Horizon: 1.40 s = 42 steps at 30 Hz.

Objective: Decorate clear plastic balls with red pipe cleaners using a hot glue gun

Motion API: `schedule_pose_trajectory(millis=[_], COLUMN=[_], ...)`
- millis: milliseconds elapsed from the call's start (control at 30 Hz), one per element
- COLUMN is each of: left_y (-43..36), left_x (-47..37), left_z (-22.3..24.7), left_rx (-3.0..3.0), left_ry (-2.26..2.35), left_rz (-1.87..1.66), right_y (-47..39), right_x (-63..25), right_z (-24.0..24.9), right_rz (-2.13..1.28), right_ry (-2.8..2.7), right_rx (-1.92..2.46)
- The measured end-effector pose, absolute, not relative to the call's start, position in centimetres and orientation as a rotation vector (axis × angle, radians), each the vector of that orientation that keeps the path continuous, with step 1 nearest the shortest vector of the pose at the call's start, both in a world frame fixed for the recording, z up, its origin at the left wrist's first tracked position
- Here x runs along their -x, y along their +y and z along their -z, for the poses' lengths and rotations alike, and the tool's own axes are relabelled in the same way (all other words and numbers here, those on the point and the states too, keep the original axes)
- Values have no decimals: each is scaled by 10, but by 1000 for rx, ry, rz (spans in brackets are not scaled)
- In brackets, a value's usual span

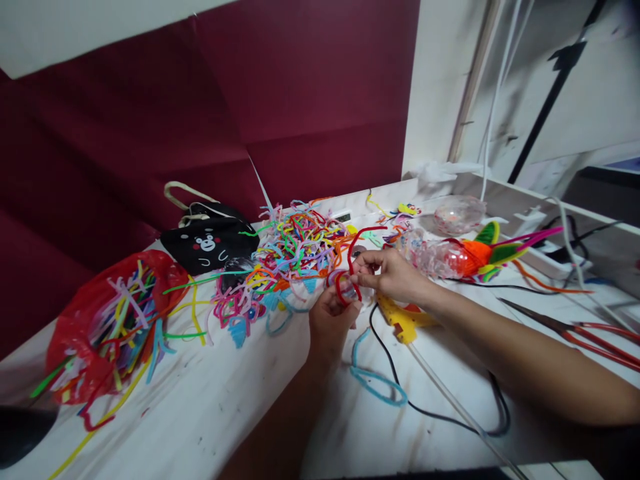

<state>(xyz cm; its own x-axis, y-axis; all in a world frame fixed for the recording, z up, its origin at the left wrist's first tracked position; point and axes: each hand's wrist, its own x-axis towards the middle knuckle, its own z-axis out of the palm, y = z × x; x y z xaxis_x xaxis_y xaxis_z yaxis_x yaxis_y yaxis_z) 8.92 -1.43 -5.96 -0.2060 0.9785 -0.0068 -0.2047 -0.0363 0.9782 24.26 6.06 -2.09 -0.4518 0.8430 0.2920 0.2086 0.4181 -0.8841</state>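
A fuzzy red pipe cleaner (351,252) is bent into a loop between my two hands, its free end sticking up and curving right. My left hand (327,317) is closed on the lower part of the loop, along with something clear that the fingers partly hide. From the right, my right hand (395,275) pinches the same pipe cleaner near the top of the loop. Just below my right hand lies a yellow glue gun (403,323) with a clear glue stick. A looped light-blue pipe cleaner (383,393) rests on the white table (225,407).
Behind my hands is a tangled heap of colourful pipe cleaners (300,237). At left are a red plastic bag (167,270) of more stems and a black pouch (195,247). To the right lie a decorated clear bottle (443,259), red-handled scissors (570,328) and a black cord (435,415).
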Motion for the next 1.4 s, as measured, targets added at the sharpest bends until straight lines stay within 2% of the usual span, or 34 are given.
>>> schedule_pose_trajectory(millis=[800, 1067, 1400], left_y=[-16, -15, -17], left_x=[-86, -83, -83], left_z=[56, 52, 50], left_rx=[-1068, -1109, -1189], left_ry=[1269, 1289, 1309], left_rz=[-1461, -1504, -1538], right_y=[64, 65, 72], right_x=[-244, -238, -240], right_z=[25, 32, 34], right_rz=[-920, -1241, -1469], right_ry=[-1914, -1721, -1551], right_rx=[894, 796, 835])
